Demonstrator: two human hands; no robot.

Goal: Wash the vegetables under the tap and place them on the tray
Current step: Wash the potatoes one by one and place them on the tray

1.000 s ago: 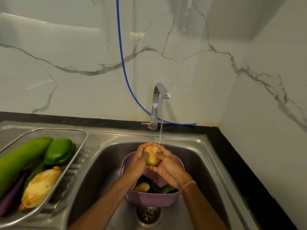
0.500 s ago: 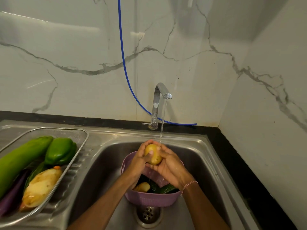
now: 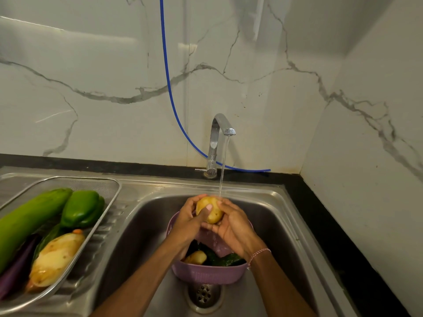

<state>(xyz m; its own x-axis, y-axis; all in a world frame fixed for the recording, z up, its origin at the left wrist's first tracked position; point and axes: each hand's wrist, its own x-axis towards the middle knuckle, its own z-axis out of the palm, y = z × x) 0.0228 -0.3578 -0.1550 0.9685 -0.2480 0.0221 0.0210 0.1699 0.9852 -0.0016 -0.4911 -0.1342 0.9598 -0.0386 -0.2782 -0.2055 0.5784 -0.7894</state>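
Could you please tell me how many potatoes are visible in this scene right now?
3: one potato held in both hands under the tap, one in the purple basket, one large one on the tray. More may be hidden beneath.

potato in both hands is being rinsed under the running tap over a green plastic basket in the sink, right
Not quite: the head view shows the basket is purple, not green. The yellow-brown potato is held by the left hand and right hand under the running chrome tap, over the purple plastic basket in the steel sink.
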